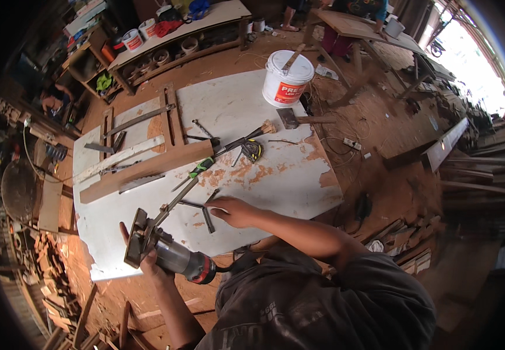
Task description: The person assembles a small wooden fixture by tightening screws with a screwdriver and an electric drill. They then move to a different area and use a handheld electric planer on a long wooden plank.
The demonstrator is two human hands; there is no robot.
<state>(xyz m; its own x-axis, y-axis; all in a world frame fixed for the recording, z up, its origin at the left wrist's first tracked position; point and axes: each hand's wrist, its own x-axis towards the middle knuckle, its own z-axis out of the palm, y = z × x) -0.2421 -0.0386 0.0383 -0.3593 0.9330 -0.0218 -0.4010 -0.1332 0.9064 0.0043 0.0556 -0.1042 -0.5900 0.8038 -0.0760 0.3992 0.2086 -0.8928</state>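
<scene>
My left hand is wrapped round a trim router, a grey-bodied power tool with a red and black end, tilted at the table's near left edge. A flat wrench reaches from the router's collet area over the table. My right hand is low over the tabletop with curled fingers. A small dark piece shows by its fingertips; what they grip is partly hidden. Beside them lies an angled metal wrench. A green-and-black screwdriver and a yellow-and-black tape measure lie farther off.
The worn white tabletop carries a wooden jig, a brush and a hammer. A white bucket stands at its far right corner. Wood scraps cover the ground at left. Another person is at a far bench.
</scene>
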